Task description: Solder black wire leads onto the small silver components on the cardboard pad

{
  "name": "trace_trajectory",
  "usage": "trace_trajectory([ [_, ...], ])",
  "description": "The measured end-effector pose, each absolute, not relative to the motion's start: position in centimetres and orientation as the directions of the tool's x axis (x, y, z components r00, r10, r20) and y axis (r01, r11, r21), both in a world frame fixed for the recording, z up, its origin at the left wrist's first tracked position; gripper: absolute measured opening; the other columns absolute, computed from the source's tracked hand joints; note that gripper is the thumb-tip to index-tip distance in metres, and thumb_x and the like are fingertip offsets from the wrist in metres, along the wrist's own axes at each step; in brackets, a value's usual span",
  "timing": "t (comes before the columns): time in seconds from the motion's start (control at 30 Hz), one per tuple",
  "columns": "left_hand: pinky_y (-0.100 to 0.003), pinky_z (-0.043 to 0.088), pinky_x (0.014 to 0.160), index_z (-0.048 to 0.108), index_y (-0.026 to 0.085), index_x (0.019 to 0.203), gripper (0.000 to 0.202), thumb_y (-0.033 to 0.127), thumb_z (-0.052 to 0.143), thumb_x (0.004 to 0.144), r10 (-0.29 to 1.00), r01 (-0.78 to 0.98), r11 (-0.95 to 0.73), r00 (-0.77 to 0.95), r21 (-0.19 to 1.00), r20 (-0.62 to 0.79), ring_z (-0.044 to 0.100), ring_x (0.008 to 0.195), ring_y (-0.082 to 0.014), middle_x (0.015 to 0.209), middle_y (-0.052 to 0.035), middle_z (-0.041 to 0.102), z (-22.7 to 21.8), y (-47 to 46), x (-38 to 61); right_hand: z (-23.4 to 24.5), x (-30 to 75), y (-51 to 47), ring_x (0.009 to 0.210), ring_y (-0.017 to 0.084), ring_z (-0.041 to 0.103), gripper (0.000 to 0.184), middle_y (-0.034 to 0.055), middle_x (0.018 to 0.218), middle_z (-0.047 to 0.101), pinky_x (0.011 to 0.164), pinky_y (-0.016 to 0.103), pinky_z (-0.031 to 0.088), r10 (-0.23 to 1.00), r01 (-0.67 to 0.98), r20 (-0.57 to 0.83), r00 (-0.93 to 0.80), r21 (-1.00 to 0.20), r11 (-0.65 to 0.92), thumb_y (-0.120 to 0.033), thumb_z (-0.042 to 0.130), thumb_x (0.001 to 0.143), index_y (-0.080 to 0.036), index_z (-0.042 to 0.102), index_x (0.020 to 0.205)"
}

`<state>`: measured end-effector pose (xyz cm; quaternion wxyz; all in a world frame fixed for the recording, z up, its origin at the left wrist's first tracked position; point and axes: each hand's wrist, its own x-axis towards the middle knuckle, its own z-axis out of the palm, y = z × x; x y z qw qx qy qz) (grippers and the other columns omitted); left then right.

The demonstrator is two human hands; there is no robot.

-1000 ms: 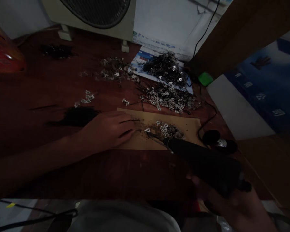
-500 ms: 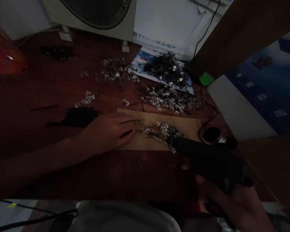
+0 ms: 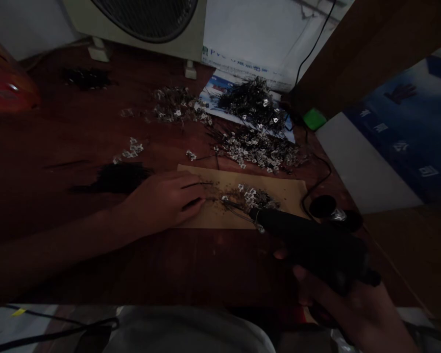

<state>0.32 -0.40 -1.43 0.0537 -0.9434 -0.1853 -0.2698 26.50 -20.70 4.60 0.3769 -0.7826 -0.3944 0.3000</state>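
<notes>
Edging left, the black tool (image 3: 310, 240)

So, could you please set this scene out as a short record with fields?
Left hand: holding a thin dark strand over the brown sheet
Right hand: gripping a dark gun-shaped tool
Tool tip: at a small pale piece, contact unclear
Near left wrist: dark bundle
Beyond sheet: pile of pale-ended strands
Lighting: dim

The left hand (image 3: 165, 198) and its slim forearm (image 3: 77, 235) are bare. The right hand (image 3: 363, 311) is bare too, dimly lit.
</notes>
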Motion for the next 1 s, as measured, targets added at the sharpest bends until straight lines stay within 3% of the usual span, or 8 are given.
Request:
trace_trajectory([
  [0.2, -0.033, 0.056, 0.082, 0.075, 0.021, 0.1, 0.018, 0.021, 0.057, 0.106, 0.368, 0.402, -0.915, 0.795, 0.036, 0.482, 0.073, 0.092, -0.0202, 0.099, -0.0051, 0.078, -1.39, -0.47, 0.29, 5.32, 26.06, -20.34, 0.048, 0.013, 0.063, 0.03, -0.004, 0.057, 0.063, 0.042, 0.019, 0.051, 0.837, 0.411, -0.194, 0.511, -0.801, -0.437, -0.05, 0.079, 0.082, -0.023, 0.081, 0.093],
  [0.53, -0.033, 0.055, 0.078, 0.072, 0.021, 0.096, 0.016, 0.02, 0.059, 0.104, 0.364, 0.421, -0.907, 0.782, 0.001, 0.506, 0.073, 0.088, -0.0198, 0.094, -0.0036, 0.077, -1.43, -0.75, 0.47, 5.21, 26.04, -20.49, 0.05, 0.014, 0.067, 0.024, -0.0029, 0.063, 0.073, 0.047, 0.022, 0.056, 0.847, 0.446, -0.154, 0.509, -0.794, -0.412, -0.048, 0.076, 0.081, -0.025, 0.078, 0.084],
  [0.63, -0.033, 0.056, 0.08, 0.073, 0.02, 0.1, 0.014, 0.02, 0.06, 0.103, 0.36, 0.423, -0.906, 0.768, 0.003, 0.53, 0.074, 0.09, -0.0202, 0.099, -0.0043, 0.079, -1.46, -0.88, 0.58, 5.0, 26.08, -20.6, 0.049, 0.013, 0.067, 0.029, -0.0008, 0.081, 0.082, 0.044, 0.023, 0.056, 0.829, 0.395, -0.19, 0.525, -0.809, -0.435, -0.049, 0.077, 0.081, -0.024, 0.078, 0.096],
  [0.77, -0.032, 0.056, 0.076, 0.073, 0.021, 0.099, 0.012, 0.019, 0.062, 0.102, 0.373, 0.434, -0.901, 0.75, 0.019, 0.547, 0.073, 0.087, -0.0195, 0.097, -0.0037, 0.078, -1.41, -1.02, 0.82, 4.97, 26.3, -20.59, 0.051, 0.015, 0.067, 0.046, 0.0038, 0.09, 0.084, 0.044, 0.025, 0.058, 0.813, 0.39, -0.225, 0.537, -0.788, -0.476, -0.054, 0.081, 0.077, -0.021, 0.077, 0.109],
  [0.83, -0.032, 0.056, 0.076, 0.073, 0.021, 0.098, 0.012, 0.018, 0.062, 0.102, 0.381, 0.436, -0.9, 0.752, 0.029, 0.538, 0.074, 0.088, -0.02, 0.096, -0.0033, 0.078, -1.42, -1.06, 0.88, 5.05, 26.36, -20.55, 0.052, 0.016, 0.067, 0.047, 0.0029, 0.083, 0.082, 0.045, 0.025, 0.058, 0.814, 0.391, -0.232, 0.533, -0.786, -0.48, -0.055, 0.083, 0.076, -0.021, 0.079, 0.109],
  [0.93, -0.032, 0.056, 0.078, 0.073, 0.022, 0.099, 0.013, 0.019, 0.061, 0.103, 0.402, 0.446, -0.894, 0.762, 0.039, 0.508, 0.074, 0.091, -0.02, 0.1, -0.0035, 0.079, -1.5, -1.08, 0.88, 5.13, 26.38, -20.51, 0.049, 0.017, 0.065, 0.046, -0.003, 0.057, 0.064, 0.046, 0.024, 0.057, 0.811, 0.394, -0.236, 0.535, -0.78, -0.487, -0.057, 0.082, 0.077, -0.022, 0.082, 0.107],
  [1.0, -0.032, 0.056, 0.078, 0.073, 0.022, 0.099, 0.014, 0.02, 0.06, 0.103, 0.405, 0.448, -0.893, 0.763, 0.041, 0.504, 0.074, 0.092, -0.0202, 0.101, -0.0037, 0.079, -1.57, -1.08, 0.87, 5.1, 26.41, -20.5, 0.045, 0.017, 0.06, 0.047, -0.0047, 0.05, 0.058, 0.045, 0.025, 0.057, 0.814, 0.41, -0.235, 0.531, -0.769, -0.49, -0.058, 0.081, 0.078, -0.022, 0.082, 0.108],
])
